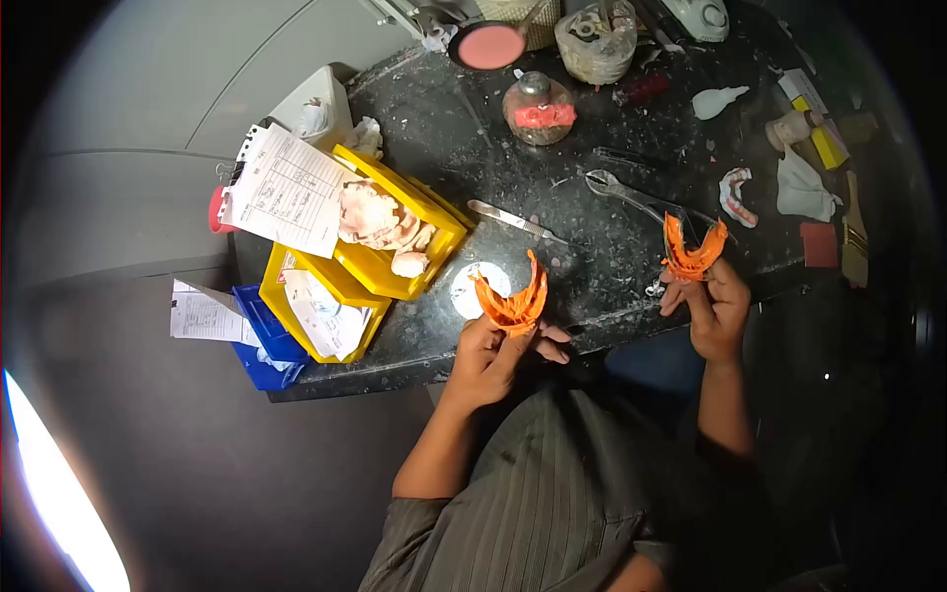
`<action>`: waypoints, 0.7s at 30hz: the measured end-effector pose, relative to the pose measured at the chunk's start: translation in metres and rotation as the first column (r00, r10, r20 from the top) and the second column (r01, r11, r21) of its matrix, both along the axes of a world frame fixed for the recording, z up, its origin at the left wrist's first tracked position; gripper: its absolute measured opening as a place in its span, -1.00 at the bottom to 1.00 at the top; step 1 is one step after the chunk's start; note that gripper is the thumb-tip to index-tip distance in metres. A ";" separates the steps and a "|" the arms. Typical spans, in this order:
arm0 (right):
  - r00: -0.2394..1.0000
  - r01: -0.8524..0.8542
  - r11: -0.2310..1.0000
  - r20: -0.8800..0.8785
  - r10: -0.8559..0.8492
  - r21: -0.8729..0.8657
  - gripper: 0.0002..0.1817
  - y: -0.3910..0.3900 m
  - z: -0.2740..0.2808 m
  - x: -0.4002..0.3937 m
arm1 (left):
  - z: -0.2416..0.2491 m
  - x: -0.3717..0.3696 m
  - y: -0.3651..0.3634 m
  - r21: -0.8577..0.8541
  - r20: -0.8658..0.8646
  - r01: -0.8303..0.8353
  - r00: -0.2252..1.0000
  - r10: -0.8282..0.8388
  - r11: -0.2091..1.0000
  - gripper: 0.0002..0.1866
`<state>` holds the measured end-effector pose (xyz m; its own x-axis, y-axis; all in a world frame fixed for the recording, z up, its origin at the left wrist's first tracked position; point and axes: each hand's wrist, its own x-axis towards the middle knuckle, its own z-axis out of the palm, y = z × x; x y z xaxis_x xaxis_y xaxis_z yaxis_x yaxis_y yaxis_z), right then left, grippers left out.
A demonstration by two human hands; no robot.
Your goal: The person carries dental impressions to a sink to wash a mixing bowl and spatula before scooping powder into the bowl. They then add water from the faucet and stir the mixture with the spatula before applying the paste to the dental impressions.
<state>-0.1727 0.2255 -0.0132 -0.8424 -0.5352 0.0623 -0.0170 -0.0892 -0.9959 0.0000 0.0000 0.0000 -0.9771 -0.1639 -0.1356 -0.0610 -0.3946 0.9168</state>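
My left hand (493, 350) grips an orange, horseshoe-shaped dental tray (513, 299) by its lower end, just over the near edge of the black speckled counter (582, 237). My right hand (712, 306) holds a second orange dental tray (691, 252) upright at the counter's right front. The two trays are apart, one in each hand. Between them on the counter lie metal pliers (617, 187) and a slim metal knife (513, 219).
Yellow bins (395, 252) with plaster casts (380, 222) and paper forms (281, 192) sit at the left, above a blue bin (261, 340). A jar with pink material (538, 109), a pink-filled bowl (486, 44), a denture piece (735, 195), bottles and a brush (854, 237) crowd the back and right.
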 end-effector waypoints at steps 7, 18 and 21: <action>1.000 0.008 1.000 -0.020 -0.008 -0.006 -0.75 -0.001 -0.001 -0.002 | 0.001 -0.003 0.002 -0.140 0.002 -0.019 1.000 0.019 0.990 -0.82; 0.999 0.020 0.999 0.026 -0.019 -0.036 -0.84 0.001 0.000 0.000 | 0.005 -0.005 0.009 -0.214 0.065 -0.067 0.995 0.082 0.975 -0.85; 1.000 0.020 1.000 -0.011 -0.020 -0.019 -0.86 0.003 -0.001 -0.002 | 0.009 -0.006 0.018 -0.220 0.081 -0.095 0.990 0.115 0.971 -0.85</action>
